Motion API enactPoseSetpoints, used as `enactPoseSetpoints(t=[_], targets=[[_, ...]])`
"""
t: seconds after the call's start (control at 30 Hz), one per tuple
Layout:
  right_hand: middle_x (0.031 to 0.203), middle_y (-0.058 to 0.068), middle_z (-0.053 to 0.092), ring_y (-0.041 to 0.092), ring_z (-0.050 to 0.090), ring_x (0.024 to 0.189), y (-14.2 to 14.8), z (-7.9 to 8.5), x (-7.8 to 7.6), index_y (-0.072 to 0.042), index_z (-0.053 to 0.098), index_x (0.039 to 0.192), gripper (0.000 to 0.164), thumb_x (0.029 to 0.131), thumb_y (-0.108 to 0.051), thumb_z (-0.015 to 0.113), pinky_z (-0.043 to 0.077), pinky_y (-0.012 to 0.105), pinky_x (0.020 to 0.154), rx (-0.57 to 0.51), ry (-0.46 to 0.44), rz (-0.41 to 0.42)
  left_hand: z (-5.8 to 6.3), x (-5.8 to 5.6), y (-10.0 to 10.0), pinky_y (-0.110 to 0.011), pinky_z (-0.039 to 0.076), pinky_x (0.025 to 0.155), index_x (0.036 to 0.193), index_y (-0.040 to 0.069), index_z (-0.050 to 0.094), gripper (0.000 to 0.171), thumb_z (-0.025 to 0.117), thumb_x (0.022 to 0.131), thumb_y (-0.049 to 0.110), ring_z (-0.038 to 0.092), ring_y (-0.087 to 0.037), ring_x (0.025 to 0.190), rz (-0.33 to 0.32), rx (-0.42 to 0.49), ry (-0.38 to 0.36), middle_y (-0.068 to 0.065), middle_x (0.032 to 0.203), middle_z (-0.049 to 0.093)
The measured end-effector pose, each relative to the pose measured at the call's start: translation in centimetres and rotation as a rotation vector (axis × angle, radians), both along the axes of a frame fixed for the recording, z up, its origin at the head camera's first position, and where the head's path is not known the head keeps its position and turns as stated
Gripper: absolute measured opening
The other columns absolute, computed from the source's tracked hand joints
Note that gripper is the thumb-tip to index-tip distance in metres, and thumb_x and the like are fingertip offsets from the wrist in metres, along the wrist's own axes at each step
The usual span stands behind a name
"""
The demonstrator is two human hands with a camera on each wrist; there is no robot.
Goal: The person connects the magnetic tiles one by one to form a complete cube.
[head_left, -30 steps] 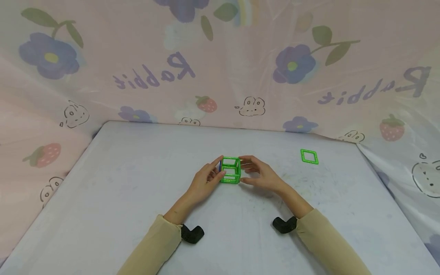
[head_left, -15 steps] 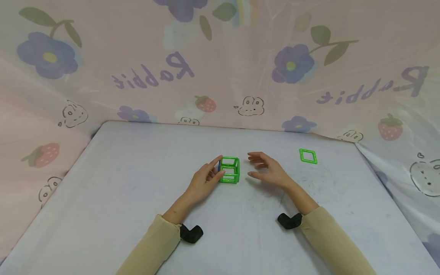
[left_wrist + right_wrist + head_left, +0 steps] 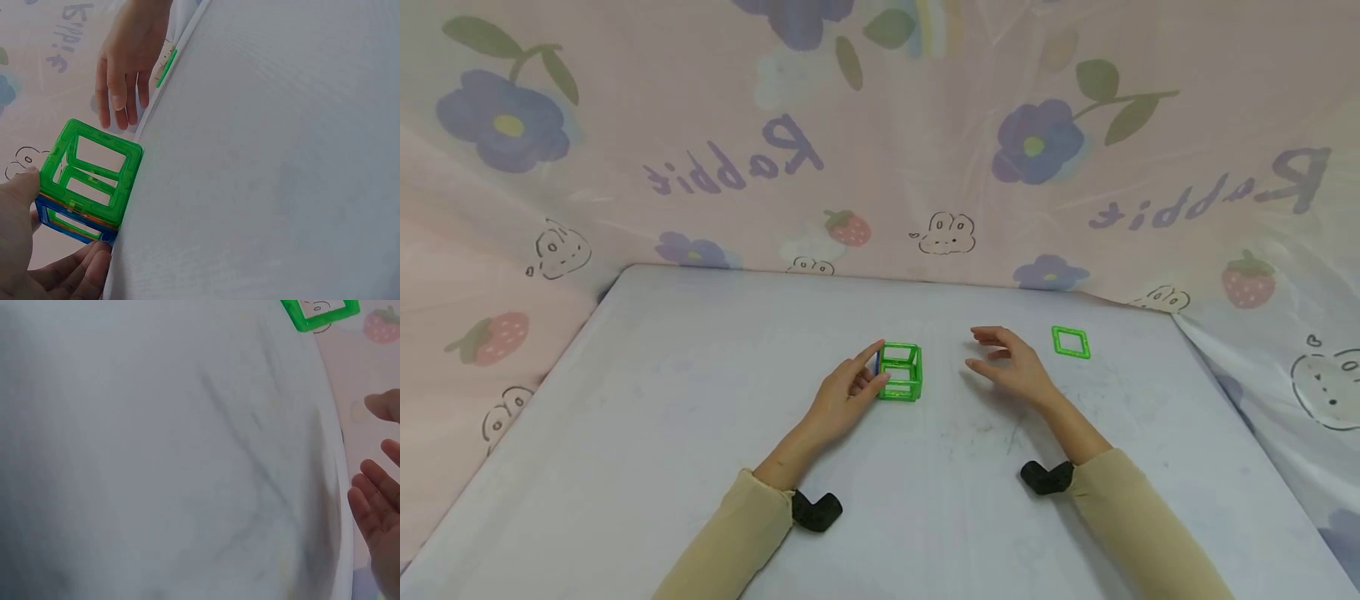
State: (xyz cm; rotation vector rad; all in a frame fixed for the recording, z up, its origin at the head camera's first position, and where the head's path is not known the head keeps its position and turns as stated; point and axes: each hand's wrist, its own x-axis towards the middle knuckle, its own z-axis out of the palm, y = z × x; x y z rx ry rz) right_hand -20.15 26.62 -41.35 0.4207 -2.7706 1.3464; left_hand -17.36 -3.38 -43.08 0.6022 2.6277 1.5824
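A small cube of green magnetic tiles stands near the middle of the table. My left hand holds its left side, thumb at the near edge and index finger at the far corner. The left wrist view shows a blue tile with an orange strip on the cube's held side, partly hidden by the fingers. To the right of the cube, my right hand is apart from it with fingers spread and nothing in them. A loose green square tile lies flat beyond that hand, further right.
The white tabletop meets a printed cloth backdrop at the rear and both sides. Black wrist mounts sit at the cuffs of both beige sleeves.
My right hand has let go of the cube's right side and moved rightward toward the loose tile. The left hand and cube have hardly moved.
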Motion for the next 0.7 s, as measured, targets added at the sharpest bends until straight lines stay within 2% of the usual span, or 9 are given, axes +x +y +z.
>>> enactPoseSetpoints(t=[0.37,0.7], targets=[[0.138,0.025,0.04,0.042,0.04,0.128,1.4,0.5,-0.1,0.001,0.052,0.133,0.048,0.091,-0.02,0.065,0.038,0.053,0.101,0.049,-0.041,-0.285,-0.1,0.0,-0.1,-0.026,0.045,0.075,0.147,0.022,0.04,0.054,0.058,0.097,0.028,0.051,-0.012,0.082,0.002,0.008,0.003,-0.006,0.094,0.058],[0.143,0.028,0.036,0.045,0.032,0.134,3.5,0.6,-0.6,0.005,0.052,0.131,0.049,0.092,-0.021,0.064,0.033,0.056,0.106,0.033,-0.026,-0.418,-0.1,-0.1,-0.1,-0.027,0.046,0.077,0.147,0.026,0.04,0.052,0.056,0.098,0.029,0.052,-0.012,0.084,-0.003,-0.011,-0.015,-0.005,0.095,0.058]])
